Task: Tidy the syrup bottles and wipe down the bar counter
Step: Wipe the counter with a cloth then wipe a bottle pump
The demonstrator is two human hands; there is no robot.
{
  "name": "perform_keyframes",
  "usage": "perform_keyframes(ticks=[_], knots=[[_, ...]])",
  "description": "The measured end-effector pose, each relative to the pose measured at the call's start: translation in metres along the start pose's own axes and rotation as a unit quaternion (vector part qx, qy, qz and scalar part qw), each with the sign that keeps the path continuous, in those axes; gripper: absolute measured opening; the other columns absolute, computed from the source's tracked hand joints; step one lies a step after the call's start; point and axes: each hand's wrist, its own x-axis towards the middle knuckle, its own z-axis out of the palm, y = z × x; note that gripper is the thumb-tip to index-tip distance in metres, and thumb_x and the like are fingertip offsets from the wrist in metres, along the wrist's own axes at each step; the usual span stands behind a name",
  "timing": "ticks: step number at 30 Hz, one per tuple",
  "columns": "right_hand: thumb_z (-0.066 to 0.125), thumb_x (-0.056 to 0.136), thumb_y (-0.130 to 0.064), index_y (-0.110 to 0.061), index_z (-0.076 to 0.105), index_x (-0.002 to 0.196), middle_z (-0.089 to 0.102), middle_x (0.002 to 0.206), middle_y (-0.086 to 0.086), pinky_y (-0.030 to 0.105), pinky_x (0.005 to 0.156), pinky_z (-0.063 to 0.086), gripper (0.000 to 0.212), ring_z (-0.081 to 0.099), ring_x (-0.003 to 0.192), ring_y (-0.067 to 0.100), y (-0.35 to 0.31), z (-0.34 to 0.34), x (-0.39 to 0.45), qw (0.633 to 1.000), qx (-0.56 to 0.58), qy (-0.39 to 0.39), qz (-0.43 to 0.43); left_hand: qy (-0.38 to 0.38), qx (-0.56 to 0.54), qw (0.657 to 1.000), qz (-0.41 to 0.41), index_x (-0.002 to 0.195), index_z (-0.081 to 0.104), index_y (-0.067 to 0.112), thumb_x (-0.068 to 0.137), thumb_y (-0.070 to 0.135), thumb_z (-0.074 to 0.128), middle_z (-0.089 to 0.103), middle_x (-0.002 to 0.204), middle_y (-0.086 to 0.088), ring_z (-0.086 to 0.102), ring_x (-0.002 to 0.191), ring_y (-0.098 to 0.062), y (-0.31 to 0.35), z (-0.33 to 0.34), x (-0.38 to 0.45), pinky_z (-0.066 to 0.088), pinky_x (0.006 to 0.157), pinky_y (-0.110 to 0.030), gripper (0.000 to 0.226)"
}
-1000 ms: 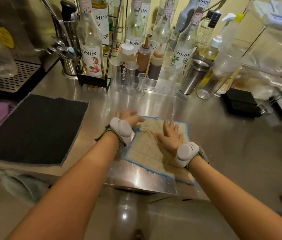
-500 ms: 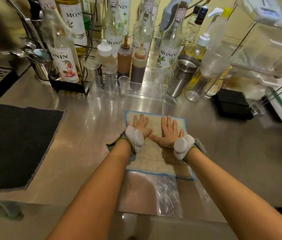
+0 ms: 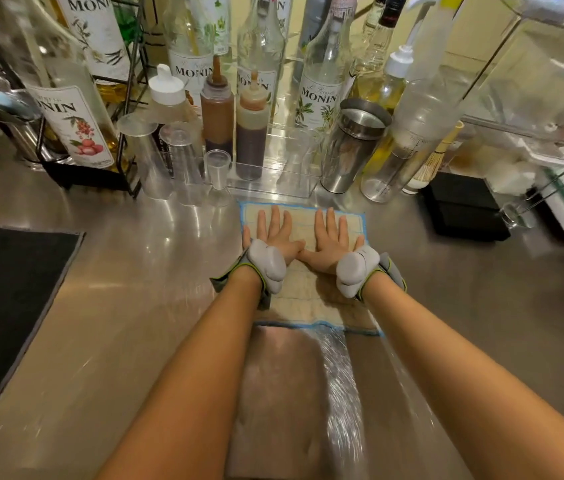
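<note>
1. Your left hand [image 3: 275, 233] lies palm down, fingers straight and spread, pressing flat.
2. Your right hand [image 3: 332, 239] lies just beside the left hand, likewise flat with straight fingers; the thumbs touch.
3. Both bare forearms reach forward, each wrist wearing a grey strapped-on device.

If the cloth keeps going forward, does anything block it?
Yes. Just beyond the cloth, pressed flat by the left hand and right hand, stand a small plastic cup, a clear tray and a metal shaker.
</note>
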Motion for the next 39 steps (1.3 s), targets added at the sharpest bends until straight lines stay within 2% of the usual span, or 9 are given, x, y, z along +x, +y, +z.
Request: perform_keyframes(ticks=[6, 18, 28, 39], knots=[[0.046, 0.084, -0.063, -0.028, -0.014, 0.150, -0.024, 0.158, -0.006, 0.056, 0.117, -0.007, 0.096, -0.019, 0.148, 0.020, 0.005, 0.004, -0.006, 1.000, -0.013, -0.014, -0.009, -0.003, 0.003, 1.000, 0.010, 0.152, -0.007, 0.026, 0.097, 0.043, 0.033, -0.020, 0.158, 0.006, -0.020, 0.147, -0.018, -0.003, 0.002, -0.018, -0.010, 0.119, -0.046, 0.070], [0.045, 0.089, -0.057, -0.024, -0.013, 0.151, -0.023, 0.159, -0.004, 0.055, 0.118, -0.008, 0.091, -0.019, 0.148, 0.022, -0.015, 0.037, -0.094, 1.000, 0.010, -0.006, 0.004, -0.014, -0.002, 0.999, 0.031, 0.152, -0.006, 0.027, 0.098, 0.041, 0.033, -0.018, 0.159, 0.006, -0.019, 0.147, -0.018, -0.038, 0.027, -0.090, -0.012, 0.119, -0.045, 0.068], [0.043, 0.090, -0.057, -0.023, -0.014, 0.151, -0.022, 0.159, -0.003, 0.054, 0.118, -0.008, 0.090, -0.020, 0.148, 0.022, -0.049, 0.068, -0.178, 1.000, 0.017, -0.018, 0.010, -0.011, 0.005, 0.999, 0.047, 0.151, -0.005, 0.029, 0.096, 0.040, 0.035, -0.017, 0.159, 0.007, -0.017, 0.147, -0.018, -0.089, 0.048, -0.148, -0.013, 0.117, -0.045, 0.069], [0.041, 0.090, -0.057, -0.021, -0.014, 0.151, -0.022, 0.159, -0.002, 0.054, 0.118, -0.007, 0.089, -0.020, 0.148, 0.022, -0.099, 0.088, -0.218, 1.000, 0.008, -0.021, -0.018, -0.006, 0.003, 1.000, 0.023, 0.151, -0.006, 0.030, 0.095, 0.042, 0.033, -0.019, 0.159, 0.008, -0.018, 0.147, -0.017, -0.148, 0.044, -0.185, -0.013, 0.117, -0.046, 0.069]])
